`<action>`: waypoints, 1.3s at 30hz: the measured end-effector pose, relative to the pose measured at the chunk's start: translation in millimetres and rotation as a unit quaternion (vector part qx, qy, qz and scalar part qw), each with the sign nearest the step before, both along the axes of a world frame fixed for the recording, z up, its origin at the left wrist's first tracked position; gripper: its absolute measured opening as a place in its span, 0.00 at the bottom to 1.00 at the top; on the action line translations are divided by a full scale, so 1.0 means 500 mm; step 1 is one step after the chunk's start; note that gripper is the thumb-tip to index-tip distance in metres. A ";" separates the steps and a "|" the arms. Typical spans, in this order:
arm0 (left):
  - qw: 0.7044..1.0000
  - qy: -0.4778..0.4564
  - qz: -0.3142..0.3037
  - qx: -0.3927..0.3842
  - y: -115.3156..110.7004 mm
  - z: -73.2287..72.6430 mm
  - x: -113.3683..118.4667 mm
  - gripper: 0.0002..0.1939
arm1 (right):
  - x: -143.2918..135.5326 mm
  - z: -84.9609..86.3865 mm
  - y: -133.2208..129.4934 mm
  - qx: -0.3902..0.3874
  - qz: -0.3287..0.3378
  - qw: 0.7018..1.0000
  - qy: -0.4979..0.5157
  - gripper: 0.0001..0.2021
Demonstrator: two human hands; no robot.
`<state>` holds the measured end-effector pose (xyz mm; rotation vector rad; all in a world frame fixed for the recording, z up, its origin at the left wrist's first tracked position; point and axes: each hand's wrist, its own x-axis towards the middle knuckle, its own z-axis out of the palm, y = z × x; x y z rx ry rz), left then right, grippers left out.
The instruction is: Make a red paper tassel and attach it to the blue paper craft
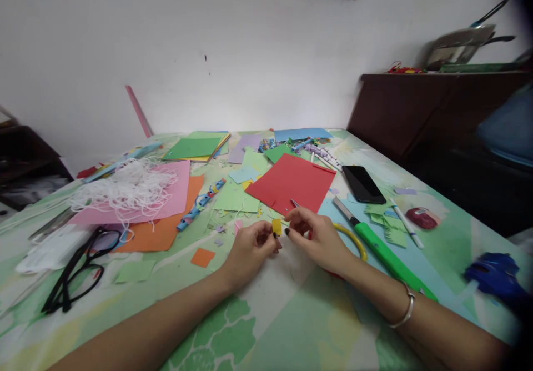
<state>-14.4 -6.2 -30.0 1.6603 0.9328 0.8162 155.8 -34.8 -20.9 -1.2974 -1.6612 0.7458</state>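
A small folded-looking yellow paper piece (277, 226) is pinched upright between the thumb and fingers of my left hand (254, 246). Just to its right is my right hand (318, 237), its fingers curled, thumb and forefinger apart, with a narrow gap to the yellow piece. Behind the right wrist shows a yellow loop (356, 240), with some red below it. A thin pointed tip (294, 202) shows above the right knuckles. Both may belong to scissors under the hand, but the middle is hidden. A red paper sheet (295, 181) lies beyond both hands.
A green-handled cutter (387, 257), a black phone (363, 184) and a white pen (407, 224) lie right. Glasses (85, 268), tangled white string (129, 187) and orange paper (175, 226) lie left. A decorated blue tube (201, 204) and green sheets (195, 146) are farther back.
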 end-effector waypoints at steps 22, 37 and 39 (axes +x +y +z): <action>0.996 -0.009 0.020 0.092 -0.008 -0.005 -0.016 0.06 | 0.016 0.023 -0.008 -0.083 0.077 0.993 0.026 0.07; 0.996 -0.069 0.017 -0.057 -0.013 -0.008 -0.005 0.04 | 0.136 0.019 -0.013 -0.148 -0.074 0.859 -0.485 0.15; 0.992 -0.092 0.004 -0.089 -0.011 -0.007 -0.006 0.03 | 0.144 0.030 -0.011 -0.191 -0.065 0.885 -0.419 0.15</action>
